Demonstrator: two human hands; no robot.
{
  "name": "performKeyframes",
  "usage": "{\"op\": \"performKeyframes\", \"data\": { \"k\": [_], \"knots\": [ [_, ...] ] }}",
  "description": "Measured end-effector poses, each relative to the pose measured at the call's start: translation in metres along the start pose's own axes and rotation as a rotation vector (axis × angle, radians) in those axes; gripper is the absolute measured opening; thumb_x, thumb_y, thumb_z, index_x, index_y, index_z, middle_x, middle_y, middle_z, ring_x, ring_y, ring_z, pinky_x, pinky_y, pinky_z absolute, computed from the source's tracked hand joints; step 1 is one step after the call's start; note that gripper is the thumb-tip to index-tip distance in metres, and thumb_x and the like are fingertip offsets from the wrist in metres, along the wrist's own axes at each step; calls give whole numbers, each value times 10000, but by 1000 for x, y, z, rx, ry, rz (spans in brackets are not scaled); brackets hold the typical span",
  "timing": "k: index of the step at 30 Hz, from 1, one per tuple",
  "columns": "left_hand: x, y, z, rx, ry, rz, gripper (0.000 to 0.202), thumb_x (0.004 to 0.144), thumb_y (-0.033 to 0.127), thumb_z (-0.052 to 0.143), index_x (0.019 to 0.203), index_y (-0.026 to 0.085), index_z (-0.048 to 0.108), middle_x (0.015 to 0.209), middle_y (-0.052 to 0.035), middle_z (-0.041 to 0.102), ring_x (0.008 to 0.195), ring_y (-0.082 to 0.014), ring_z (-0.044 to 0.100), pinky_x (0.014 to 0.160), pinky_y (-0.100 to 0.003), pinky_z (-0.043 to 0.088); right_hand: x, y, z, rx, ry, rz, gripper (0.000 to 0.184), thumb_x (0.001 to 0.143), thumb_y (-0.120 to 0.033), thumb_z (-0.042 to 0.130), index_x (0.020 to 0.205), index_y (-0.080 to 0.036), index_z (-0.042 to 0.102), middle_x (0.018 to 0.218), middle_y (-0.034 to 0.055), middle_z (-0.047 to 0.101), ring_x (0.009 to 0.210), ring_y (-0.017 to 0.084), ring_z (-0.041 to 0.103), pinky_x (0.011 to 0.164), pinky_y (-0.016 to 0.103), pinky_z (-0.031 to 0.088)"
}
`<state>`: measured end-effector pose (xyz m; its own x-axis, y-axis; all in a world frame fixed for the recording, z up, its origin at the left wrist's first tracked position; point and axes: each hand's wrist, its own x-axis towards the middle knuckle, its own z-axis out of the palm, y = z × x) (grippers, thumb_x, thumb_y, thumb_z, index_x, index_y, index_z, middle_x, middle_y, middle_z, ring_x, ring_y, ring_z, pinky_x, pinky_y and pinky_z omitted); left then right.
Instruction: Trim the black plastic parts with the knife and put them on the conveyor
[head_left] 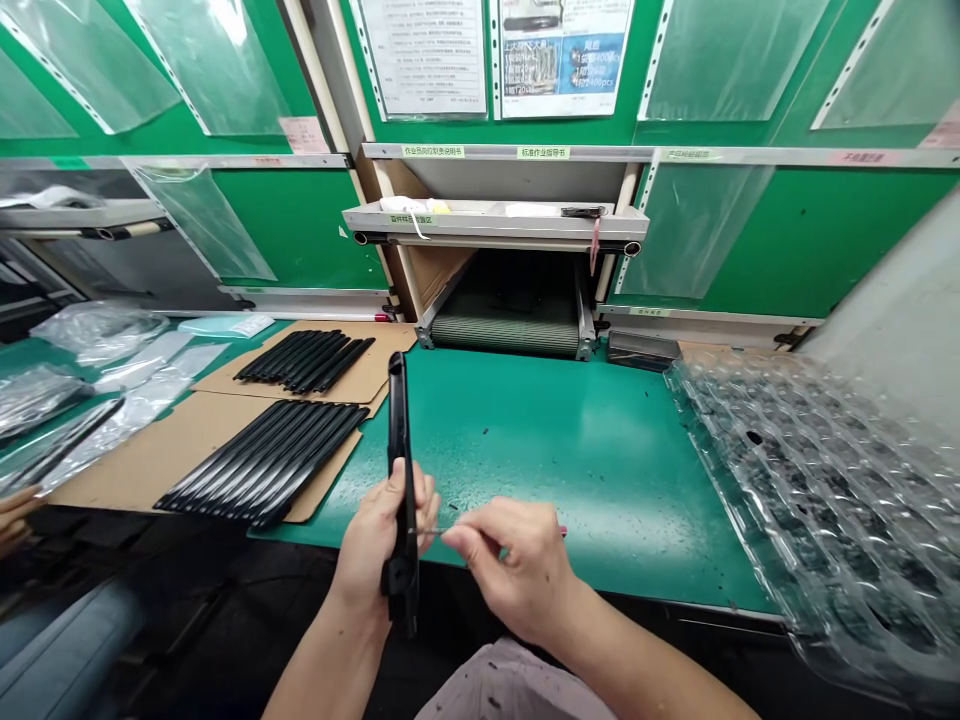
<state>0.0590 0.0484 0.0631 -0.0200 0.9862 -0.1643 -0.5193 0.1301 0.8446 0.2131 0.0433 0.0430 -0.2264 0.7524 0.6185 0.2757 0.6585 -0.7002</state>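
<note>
My left hand (376,545) is closed around a long, narrow black plastic strip (400,430), held upright above the near edge of the table. Between the fingers of my right hand (521,565) is a slim metal-tipped tool (433,531). Its tip points left at the strip's side, close to my left fingertips; I cannot tell whether it touches. A bit of red shows at the tool's far end, behind my right hand. To the left, several glossy black strips (262,460) lie side by side on cardboard (127,450), with a second row of shorter black strips (304,360) behind them.
Clear plastic trays (817,500) with round pockets stand at the right. A conveyor belt (506,335) opens at the back, below a small shelf (495,225). Dark scraps dot the green tabletop (570,440). Plastic bags (97,335) and another person's hand (16,515) are at far left.
</note>
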Motion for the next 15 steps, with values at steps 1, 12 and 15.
{"op": "performKeyframes", "data": {
  "k": [1, 12, 15],
  "knots": [
    [0, 3, -1, 10, 10, 25, 423, 880, 483, 634, 628, 170, 499, 498, 53, 383, 407, -61, 324, 367, -154, 288, -4, -2, 0, -26, -75, 23, 294, 963, -341, 565, 743, -202, 703, 627, 10, 673, 552, 123, 600, 555, 243, 409],
    [0, 10, 1, 128, 211, 245, 353, 870, 451, 643, 673, 170, 561, 545, 23, 482, 428, -92, 441, 388, -193, 364, -5, -24, -17, 455, -777, 498, 295, 870, -406, 662, 684, -185, 719, 450, -80, 407, 416, 65, 353, 415, 217, 231],
    [-1, 12, 3, 61, 203, 291, 162, 896, 343, 624, 899, 182, 641, 706, 0, 597, 462, -83, 481, 432, -196, 417, -4, -17, -17, 500, -630, 395, 366, 966, -403, 521, 731, -179, 690, 575, -48, 530, 525, 81, 485, 515, 202, 328]
  ]
}}
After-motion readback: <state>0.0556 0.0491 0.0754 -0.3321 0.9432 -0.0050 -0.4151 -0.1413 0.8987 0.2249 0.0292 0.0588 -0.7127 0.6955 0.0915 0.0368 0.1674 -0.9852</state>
